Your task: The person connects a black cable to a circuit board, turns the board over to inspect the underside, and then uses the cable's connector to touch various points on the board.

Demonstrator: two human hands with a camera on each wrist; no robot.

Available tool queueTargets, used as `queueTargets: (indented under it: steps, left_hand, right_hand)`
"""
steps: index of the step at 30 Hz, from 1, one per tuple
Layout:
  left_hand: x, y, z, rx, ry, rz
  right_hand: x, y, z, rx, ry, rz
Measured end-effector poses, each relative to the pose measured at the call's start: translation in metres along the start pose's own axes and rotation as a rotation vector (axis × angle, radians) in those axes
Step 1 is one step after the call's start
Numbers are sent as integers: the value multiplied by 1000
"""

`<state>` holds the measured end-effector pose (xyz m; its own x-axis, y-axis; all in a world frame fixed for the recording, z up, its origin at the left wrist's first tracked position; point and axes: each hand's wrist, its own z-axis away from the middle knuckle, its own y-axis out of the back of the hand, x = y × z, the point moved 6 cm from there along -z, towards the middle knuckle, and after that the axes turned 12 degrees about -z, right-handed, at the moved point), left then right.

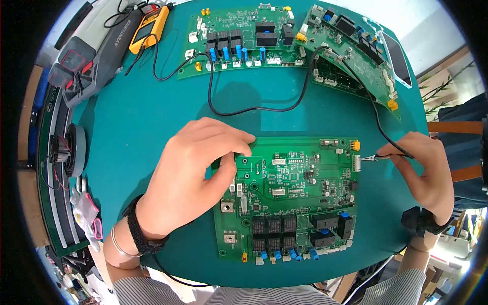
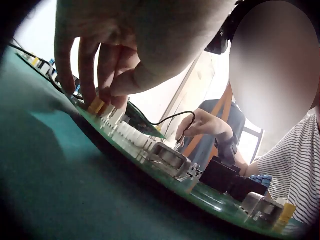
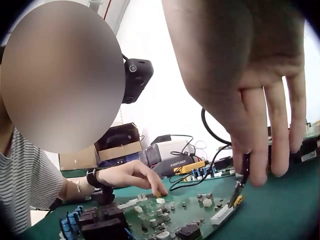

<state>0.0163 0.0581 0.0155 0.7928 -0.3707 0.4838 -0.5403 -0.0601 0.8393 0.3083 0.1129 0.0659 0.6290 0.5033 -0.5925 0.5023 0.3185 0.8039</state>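
A green circuit board (image 1: pixel 317 168) lies on the teal mat in front of me, with black relays and blue capacitors along its near side. My left hand (image 1: pixel 190 165) holds the board's far left corner, thumb and fingertips bent down around a yellow part (image 2: pixel 96 105) there. My right hand (image 1: pixel 429 165) pinches a black test lead (image 1: pixel 401 151) between thumb and fingers, off the board's right edge. The lead's metal clip (image 1: pixel 369 158) points left and meets the white connector (image 1: pixel 357 163) on that edge. In the right wrist view the clip (image 3: pixel 235 194) slants down to the connector (image 3: pixel 221 215).
Another green board (image 1: pixel 203 68) lies at the back, and two more overlap (image 1: pixel 351 58) at the back right. A yellow multimeter (image 1: pixel 149 30) sits at the back left beside a grey case (image 1: pixel 104 53). The black cable (image 1: pixel 249 110) loops across the mat. A phone-like device (image 1: pixel 398 61) lies far right.
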Motion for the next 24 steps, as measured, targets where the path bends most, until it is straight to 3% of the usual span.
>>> queueTargets:
  steps: [15, 24]
  left_hand:
    - [1, 0, -1, 0, -12, -10]
    - [2, 0, -1, -1, -18, -30]
  right_hand:
    - [27, -1, -7, -73, -197, -253]
    - [28, -20, -13, -90, -34, -158]
